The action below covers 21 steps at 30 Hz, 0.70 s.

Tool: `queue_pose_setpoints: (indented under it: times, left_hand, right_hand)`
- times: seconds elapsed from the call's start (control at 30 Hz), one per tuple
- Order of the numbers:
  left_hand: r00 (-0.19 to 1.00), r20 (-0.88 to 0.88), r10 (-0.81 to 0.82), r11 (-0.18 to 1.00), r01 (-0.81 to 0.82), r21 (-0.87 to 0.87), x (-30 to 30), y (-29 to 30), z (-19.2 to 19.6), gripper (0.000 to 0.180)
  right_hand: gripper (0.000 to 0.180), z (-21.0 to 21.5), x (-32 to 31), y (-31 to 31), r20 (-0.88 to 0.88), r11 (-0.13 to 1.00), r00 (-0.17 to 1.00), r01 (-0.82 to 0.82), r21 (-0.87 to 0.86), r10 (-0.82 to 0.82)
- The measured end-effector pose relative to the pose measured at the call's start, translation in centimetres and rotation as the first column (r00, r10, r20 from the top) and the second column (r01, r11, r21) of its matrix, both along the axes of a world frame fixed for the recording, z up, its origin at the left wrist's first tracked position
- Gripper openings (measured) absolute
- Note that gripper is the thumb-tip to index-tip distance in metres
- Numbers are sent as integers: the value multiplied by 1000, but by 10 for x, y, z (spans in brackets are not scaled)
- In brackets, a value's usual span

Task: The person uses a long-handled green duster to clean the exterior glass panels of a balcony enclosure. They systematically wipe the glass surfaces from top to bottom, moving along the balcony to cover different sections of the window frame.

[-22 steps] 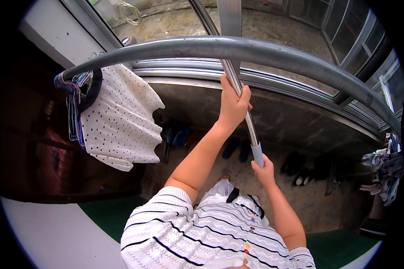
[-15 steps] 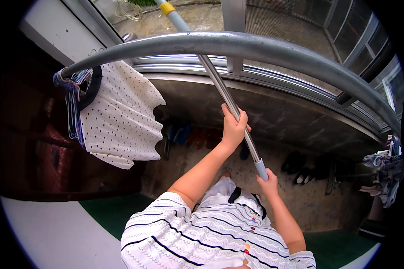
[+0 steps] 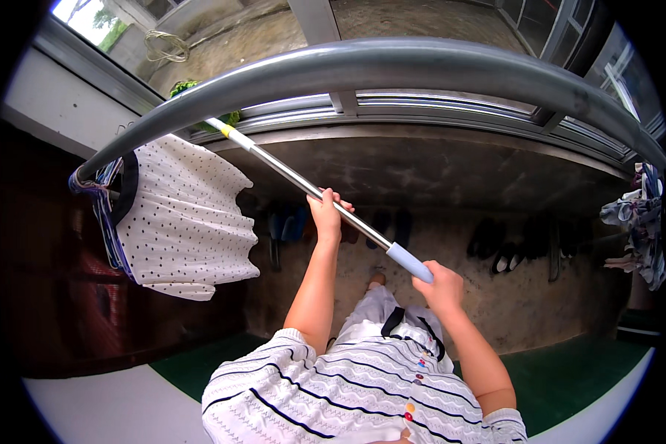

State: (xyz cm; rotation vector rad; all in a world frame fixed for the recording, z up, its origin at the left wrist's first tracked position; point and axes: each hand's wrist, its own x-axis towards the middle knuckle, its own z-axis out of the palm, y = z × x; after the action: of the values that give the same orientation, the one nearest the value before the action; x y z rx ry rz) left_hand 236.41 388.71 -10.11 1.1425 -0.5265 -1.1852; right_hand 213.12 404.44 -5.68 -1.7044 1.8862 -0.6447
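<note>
Slanting from the lower right to the upper left is a long-handled mop, with a steel pole, a grey grip end and a yellow collar. Its shaggy green head is by the window frame, partly hidden behind the grey rail. Midway along the pole, my left hand is closed around the steel. My right hand grips the grey end, in front of my waist.
A thick grey rail crosses overhead. From its left end hang a white dotted garment and several hangers; clothes hang at the right. Shoes line the low wall beneath the sliding window.
The mop's head has swung down and left, from outside the window to the window frame. My left hand has moved left and slightly down; my view has shifted too.
</note>
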Motion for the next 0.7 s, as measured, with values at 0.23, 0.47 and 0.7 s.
queue_pose_setpoints:
  times: [0.23, 0.47, 0.7]
  left_hand:
    - [998, 43, -48, 998, 49, -25, -21, 27, 26, 17]
    - [969, 219, -112, 966, 158, -207, -66, 33, 94, 20]
    - [929, 321, -185, 934, 267, -237, -101, 40, 113, 23]
  right_hand:
    - [26, -8, -14, 39, 155, 996, 986, 67, -62, -57]
    - [26, -13, -41, 47, 370, 987, 921, 152, -57, -121]
    - [27, -19, -69, 55, 487, 986, 865, 163, -43, -122]
